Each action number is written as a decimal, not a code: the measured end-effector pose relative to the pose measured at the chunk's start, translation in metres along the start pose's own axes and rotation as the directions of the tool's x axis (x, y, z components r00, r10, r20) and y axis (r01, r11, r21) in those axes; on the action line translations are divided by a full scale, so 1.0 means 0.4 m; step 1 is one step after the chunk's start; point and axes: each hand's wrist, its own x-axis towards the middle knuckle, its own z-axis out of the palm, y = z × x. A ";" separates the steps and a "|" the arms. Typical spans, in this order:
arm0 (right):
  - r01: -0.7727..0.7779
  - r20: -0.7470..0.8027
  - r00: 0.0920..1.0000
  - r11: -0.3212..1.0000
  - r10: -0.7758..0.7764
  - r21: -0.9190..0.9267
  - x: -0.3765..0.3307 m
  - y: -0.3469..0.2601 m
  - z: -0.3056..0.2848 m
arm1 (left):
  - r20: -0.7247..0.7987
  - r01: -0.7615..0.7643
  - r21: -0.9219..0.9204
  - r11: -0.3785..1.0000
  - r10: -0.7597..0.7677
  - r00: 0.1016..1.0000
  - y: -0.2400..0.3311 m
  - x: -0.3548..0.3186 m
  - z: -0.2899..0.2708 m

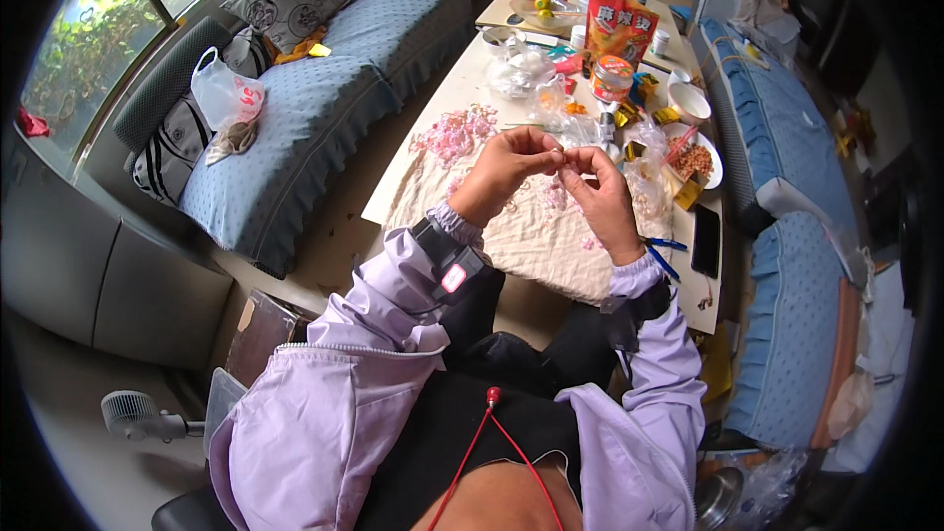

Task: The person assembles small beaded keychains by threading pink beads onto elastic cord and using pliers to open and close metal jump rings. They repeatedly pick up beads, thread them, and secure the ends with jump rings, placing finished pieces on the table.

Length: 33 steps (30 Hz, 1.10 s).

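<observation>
My left hand (504, 169) and my right hand (602, 199) meet above the table, fingertips pinched together. Between them is something tiny, with a small glint at the fingertips, too small to name. Below them a cream cloth (536, 248) covers the near end of the table. A heap of small pink pieces (455, 136) lies on the cloth, left of my left hand, and a few more pink bits are scattered under my hands. Close to my right wrist lie blue-handled pliers (666, 245), partly hidden by the sleeve.
Right of the pliers lies a black phone (705, 241). Beyond it is a white plate (715, 169) of brown food. A red food packet (619, 25), a tub (612, 78) and plastic bags (519, 72) crowd the far table. Blue-covered sofas (295, 128) flank it.
</observation>
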 end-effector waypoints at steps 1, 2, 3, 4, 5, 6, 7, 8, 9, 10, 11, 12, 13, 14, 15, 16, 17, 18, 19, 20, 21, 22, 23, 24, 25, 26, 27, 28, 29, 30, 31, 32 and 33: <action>0.004 -0.004 1.000 1.000 -0.004 -0.009 -0.001 0.000 -0.002 | 0.008 -0.011 -0.015 1.000 0.011 1.000 -0.003 0.000 0.000; 0.017 -0.006 1.000 1.000 -0.017 -0.014 -0.003 0.001 -0.003 | 0.007 -0.014 -0.023 1.000 0.015 1.000 -0.005 -0.001 0.001; 0.004 -0.014 1.000 1.000 -0.004 -0.014 -0.004 0.002 -0.003 | 0.006 -0.018 -0.031 0.999 0.018 1.000 -0.008 -0.002 0.001; 0.000 -0.021 1.000 1.000 0.000 -0.011 -0.005 0.002 -0.003 | 0.001 -0.016 -0.033 0.999 0.016 1.000 -0.010 -0.003 0.000; -0.005 -0.028 1.000 1.000 0.005 -0.007 -0.006 0.003 -0.003 | -0.004 -0.013 -0.035 0.999 0.013 1.000 -0.012 -0.005 -0.001; -0.009 -0.032 0.999 1.000 0.009 0.004 -0.007 0.003 -0.004 | -0.006 -0.016 -0.037 0.999 0.015 1.000 -0.014 -0.005 -0.002; -0.013 -0.037 0.999 1.000 0.013 0.015 -0.009 0.003 -0.004 | -0.005 -0.008 -0.046 0.999 0.008 1.000 -0.016 -0.006 -0.004; -0.016 -0.040 0.999 1.000 0.017 0.025 -0.008 0.003 -0.004 | -0.003 -0.005 -0.055 0.998 0.005 1.000 -0.018 -0.005 -0.006; -0.012 -0.040 0.999 1.000 0.013 0.016 -0.008 0.002 -0.004 | -0.001 -0.003 -0.065 0.998 0.003 1.000 -0.021 -0.005 -0.008; -0.007 -0.038 0.999 1.000 0.007 0.006 -0.008 0.001 -0.004 | -0.011 0.005 -0.069 0.998 -0.005 1.000 -0.025 -0.006 -0.008; -0.011 -0.039 0.999 1.000 0.011 -0.007 -0.007 -0.001 -0.003 | -0.021 0.011 -0.073 0.997 -0.013 1.000 -0.028 -0.007 -0.008; -0.021 -0.031 0.999 1.000 0.021 -0.013 -0.009 -0.004 -0.003 | -0.032 0.018 -0.079 0.997 -0.020 0.999 -0.032 -0.009 -0.006; -0.040 -0.026 0.999 0.999 0.040 -0.022 -0.012 -0.007 -0.005 | -0.050 0.007 -0.094 0.996 -0.012 0.999 -0.036 -0.010 -0.004; -0.052 -0.019 0.998 0.998 0.052 -0.030 -0.013 -0.011 -0.006 | -0.068 -0.003 -0.108 0.994 -0.004 0.998 -0.041 -0.012 0.000; -0.031 -0.044 0.999 0.993 0.027 -0.111 -0.012 -0.015 -0.005 | -0.088 -0.014 -0.124 0.992 0.003 0.996 -0.045 -0.013 0.005; -0.005 -0.061 0.998 0.982 -0.007 -0.191 -0.012 -0.018 -0.003 | -0.098 -0.013 -0.126 0.992 0.001 0.995 -0.048 -0.016 0.007; 0.024 -0.076 0.996 0.962 -0.046 -0.271 -0.013 -0.021 0.000 | -0.108 -0.012 -0.127 0.992 -0.001 0.994 -0.049 -0.018 0.010; 0.042 -0.084 0.994 0.955 -0.070 -0.294 -0.013 -0.025 0.003 | -0.117 -0.016 -0.130 0.991 0.001 0.993 -0.050 -0.020 0.012; 0.064 -0.091 0.991 0.946 -0.098 -0.318 -0.012 -0.028 0.005 | -0.127 -0.020 -0.130 0.991 0.003 0.992 -0.051 -0.022 0.016; 0.097 -0.098 0.986 0.934 -0.139 -0.344 -0.011 -0.031 0.006 | -0.135 -0.027 -0.131 0.991 0.009 0.991 -0.053 -0.023 0.020; 0.089 -0.097 0.986 0.928 -0.133 -0.361 -0.011 -0.034 0.006 | -0.142 -0.033 -0.132 0.991 0.014 0.990 -0.052 -0.025 0.022; 0.094 -0.095 0.986 0.920 -0.140 -0.381 -0.011 -0.035 0.005 | -0.129 -0.037 -0.115 0.993 0.022 0.991 -0.051 -0.025 0.022; 0.114 -0.089 0.983 0.910 -0.162 -0.398 -0.010 -0.037 0.005 | -0.115 -0.041 -0.097 0.994 0.030 0.993 -0.050 -0.027 0.021; 0.119 -0.094 0.980 0.897 -0.175 -0.425 -0.008 -0.037 0.007 | -0.101 -0.046 -0.079 0.996 0.038 0.994 -0.048 -0.029 0.020; 0.139 -0.095 0.975 0.883 -0.202 -0.449 -0.007 -0.036 0.008 | -0.097 -0.037 -0.074 0.997 0.029 0.995 -0.048 -0.032 0.019; 0.158 -0.096 0.969 0.867 -0.228 -0.472 -0.006 -0.035 0.008 | -0.094 -0.027 -0.069 0.997 0.020 0.995 -0.049 -0.036 0.019; 0.154 -0.095 0.970 0.867 -0.224 -0.473 -0.005 -0.034 0.008 | -0.086 -0.031 -0.067 0.997 0.025 0.996 -0.051 -0.041 0.019; 0.151 -0.094 0.971 0.868 -0.220 -0.473 -0.004 -0.034 0.007 | -0.068 -0.014 -0.062 0.998 0.010 0.998 -0.053 -0.045 0.020; 0.149 -0.093 0.972 0.870 -0.217 -0.470 -0.003 -0.033 0.007 | -0.046 -0.012 -0.060 0.998 0.009 0.999 -0.055 -0.048 0.019; 0.123 -0.097 0.977 0.880 -0.188 -0.459 -0.002 -0.032 0.008 | -0.023 -0.012 -0.057 0.998 0.010 1.000 -0.056 -0.050 0.019; 0.097 -0.102 0.982 0.891 -0.158 -0.444 -0.003 -0.032 0.009 | -0.021 -0.006 -0.027 1.000 0.006 1.000 -0.058 -0.052 0.017; 0.070 -0.107 0.986 0.901 -0.128 -0.429 -0.004 -0.032 0.009 | -0.017 0.000 0.004 1.000 0.000 1.000 -0.058 -0.055 0.014; 0.075 -0.101 0.987 0.903 -0.129 -0.422 -0.003 -0.033 0.009 | -0.015 0.006 0.034 0.999 -0.005 1.000 -0.058 -0.057 0.011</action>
